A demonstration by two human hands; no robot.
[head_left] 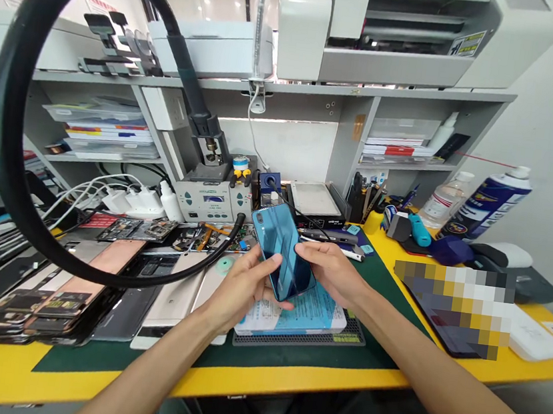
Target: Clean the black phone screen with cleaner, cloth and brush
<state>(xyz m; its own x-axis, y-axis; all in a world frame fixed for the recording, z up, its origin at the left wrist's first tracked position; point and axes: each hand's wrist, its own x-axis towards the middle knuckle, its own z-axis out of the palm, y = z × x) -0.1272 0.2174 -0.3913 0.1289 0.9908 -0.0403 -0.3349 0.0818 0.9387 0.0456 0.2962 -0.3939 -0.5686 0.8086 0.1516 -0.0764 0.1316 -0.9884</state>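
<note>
Nearest the camera, the person's bare left forearm (145, 372) rises from the lower edge to the left hand (241, 290), which cups the lower left edge of a slim smartphone with a glossy blue glass face (282, 251). Further left of that hand lie overlapping rows of dismantled black phone screens (9, 288), and a thick black curved gooseneck hose (12, 101) arcs past it, its end just behind the hand. The phone is lifted off the bench between the hands, tilted, above a pale blue printed booklet (293, 320). The hands are together, both on the phone, with the right hand (329, 270) laid against its right edge; holding it by the edges this way shares the weight and keeps the palms off most of the glass. Behind the hands sits a grey soldering station (207, 200), and far beyond the right hand stands a blue-and-white spray can (493, 207)
</note>
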